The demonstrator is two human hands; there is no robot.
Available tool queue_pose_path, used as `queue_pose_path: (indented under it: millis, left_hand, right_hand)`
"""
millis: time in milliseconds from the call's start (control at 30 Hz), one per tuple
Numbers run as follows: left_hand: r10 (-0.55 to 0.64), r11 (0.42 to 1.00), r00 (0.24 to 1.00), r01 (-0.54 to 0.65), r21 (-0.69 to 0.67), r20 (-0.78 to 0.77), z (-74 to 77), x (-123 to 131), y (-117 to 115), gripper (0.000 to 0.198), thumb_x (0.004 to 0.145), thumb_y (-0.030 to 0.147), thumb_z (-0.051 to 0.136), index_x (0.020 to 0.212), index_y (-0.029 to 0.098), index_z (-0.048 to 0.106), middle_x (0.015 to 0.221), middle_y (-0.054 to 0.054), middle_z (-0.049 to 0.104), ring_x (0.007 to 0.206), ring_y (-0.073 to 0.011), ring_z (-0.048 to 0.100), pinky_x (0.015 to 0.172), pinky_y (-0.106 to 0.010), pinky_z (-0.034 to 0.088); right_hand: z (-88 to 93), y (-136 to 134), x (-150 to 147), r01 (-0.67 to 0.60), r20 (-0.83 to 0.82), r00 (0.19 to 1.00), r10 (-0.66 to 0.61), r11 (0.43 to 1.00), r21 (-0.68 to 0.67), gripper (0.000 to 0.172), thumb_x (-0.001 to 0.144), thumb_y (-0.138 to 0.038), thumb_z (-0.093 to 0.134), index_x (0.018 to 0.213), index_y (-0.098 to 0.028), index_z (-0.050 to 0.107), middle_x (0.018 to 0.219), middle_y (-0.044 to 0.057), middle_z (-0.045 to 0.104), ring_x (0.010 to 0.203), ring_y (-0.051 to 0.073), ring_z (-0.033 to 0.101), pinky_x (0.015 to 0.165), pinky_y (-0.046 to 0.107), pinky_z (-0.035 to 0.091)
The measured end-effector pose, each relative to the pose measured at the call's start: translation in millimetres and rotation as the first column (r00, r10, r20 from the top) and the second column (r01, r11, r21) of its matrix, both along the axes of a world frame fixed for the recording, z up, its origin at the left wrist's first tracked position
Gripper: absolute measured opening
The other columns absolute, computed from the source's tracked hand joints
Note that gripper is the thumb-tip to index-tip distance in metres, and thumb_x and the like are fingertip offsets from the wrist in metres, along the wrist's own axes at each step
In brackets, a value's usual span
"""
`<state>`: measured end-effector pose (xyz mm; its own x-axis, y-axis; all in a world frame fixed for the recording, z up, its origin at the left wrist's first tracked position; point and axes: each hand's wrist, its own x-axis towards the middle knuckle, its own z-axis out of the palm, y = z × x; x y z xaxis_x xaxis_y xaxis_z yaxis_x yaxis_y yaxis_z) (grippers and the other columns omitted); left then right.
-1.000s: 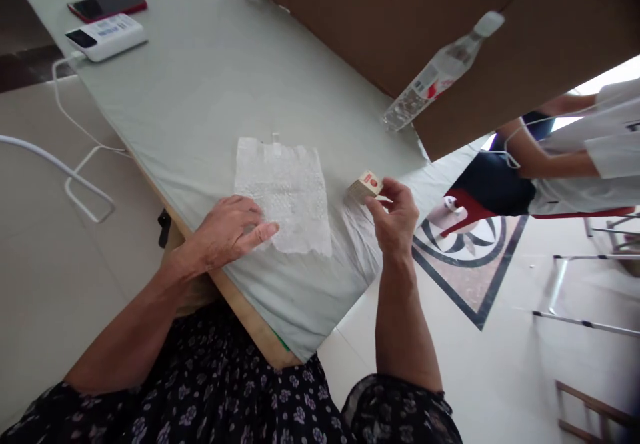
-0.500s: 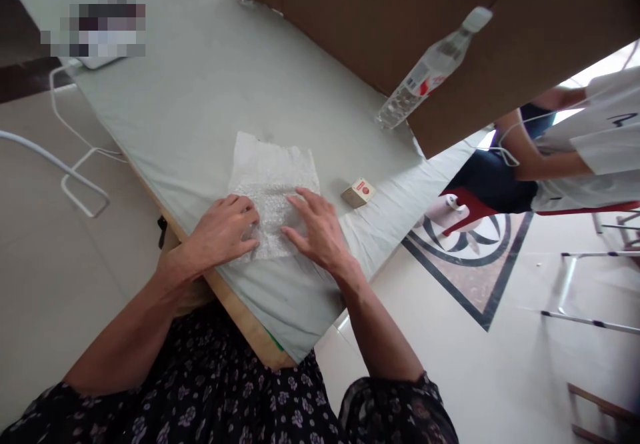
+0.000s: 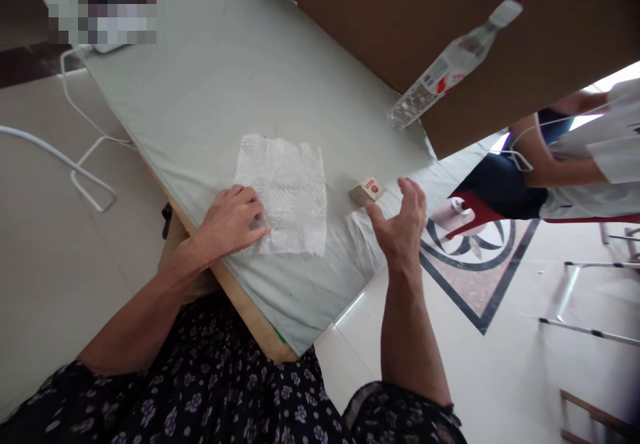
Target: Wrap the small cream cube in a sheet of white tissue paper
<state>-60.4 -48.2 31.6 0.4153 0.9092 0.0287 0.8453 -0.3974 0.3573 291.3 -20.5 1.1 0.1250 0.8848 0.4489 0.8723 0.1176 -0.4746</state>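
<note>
A sheet of bubble wrap (image 3: 285, 191) lies flat on the pale green table cover (image 3: 210, 77). My left hand (image 3: 227, 221) rests on its near left corner, fingers curled down and pressing it. A small tan box with a red label (image 3: 367, 191) sits on the cover to the right of the sheet. My right hand (image 3: 400, 221) hovers just beside that box, fingers spread and curved, holding nothing.
A clear water bottle (image 3: 450, 64) leans against a big brown cardboard sheet (image 3: 400, 17) at the back right. A white device with a cable (image 3: 107, 44) lies far left. Another person's arm (image 3: 560, 171) shows right, beyond the table. A metal frame (image 3: 585, 291) stands on the tiled floor.
My right hand set the box down, pressed on the bubble wrap half a second ago, and has now lifted off and swung back right to the box. My left hand stayed on the sheet.
</note>
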Motion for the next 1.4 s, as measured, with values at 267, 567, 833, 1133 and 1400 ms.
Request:
queue_pose_path:
  millis: [267,567,833,1133,1400]
  left_hand:
    - [-0.006,0.999,0.996,0.002,0.051,0.091,-12.8,-5,-10,0.019,0.081,0.032,0.079,0.092,0.022,0.068,0.117,-0.011,0.069,0.114,-0.0334,0.062,0.103,-0.052,0.05]
    - [-0.015,1.0,0.99,0.013,0.013,0.139,-15.2,-9,-10,0.022,0.08,0.032,0.079,0.096,0.022,0.068,0.123,-0.01,0.067,0.121,-0.0338,0.059,0.107,-0.052,0.047]
    - [-0.018,1.0,0.982,0.019,-0.005,0.19,-20.9,-13,-10,0.021,0.08,0.03,0.077,0.097,0.022,0.067,0.126,-0.01,0.067,0.125,-0.0325,0.059,0.111,-0.051,0.045]
    - [-0.082,0.997,0.97,0.081,0.016,0.227,-14.8,-20,-20,0.032,0.083,0.037,0.076,0.11,0.022,0.069,0.134,-0.012,0.065,0.137,-0.0361,0.055,0.119,-0.057,0.041]
    - [-0.169,0.977,0.981,0.154,0.149,0.097,-6.2,-14,-50,0.04,0.09,0.021,0.066,0.13,0.018,0.065,0.152,-0.019,0.056,0.149,-0.041,0.046,0.121,-0.062,0.042]
  right_hand:
    - [0.4,22,0,-0.115,-0.257,0.963,0.075,0.983,-0.144,0.045,0.076,-0.047,0.076,0.113,-0.024,0.069,0.102,0.006,0.079,0.088,0.024,0.071,0.086,0.048,0.061]
    - [13.0,14,-108,-0.583,-0.273,0.798,0.538,0.804,-0.118,0.046,0.086,-0.038,0.074,0.129,-0.026,0.067,0.13,0.008,0.076,0.114,0.027,0.07,0.098,0.044,0.056]
    - [-8.3,29,-112,-0.627,-0.118,0.774,0.622,0.728,-0.276,0.05,0.085,-0.038,0.077,0.133,-0.026,0.066,0.13,0.008,0.076,0.116,0.029,0.068,0.104,0.046,0.052]
    - [1.7,29,-108,-0.658,-0.143,0.749,0.647,0.699,-0.278,0.06,0.088,-0.046,0.075,0.143,-0.027,0.06,0.142,0.01,0.07,0.119,0.029,0.067,0.106,0.049,0.052]
    - [21.9,-60,-84,-0.671,0.063,0.71,0.701,0.701,-0.241,0.052,0.095,-0.047,0.071,0.141,-0.026,0.06,0.145,0.014,0.067,0.131,0.035,0.063,0.107,0.054,0.05]
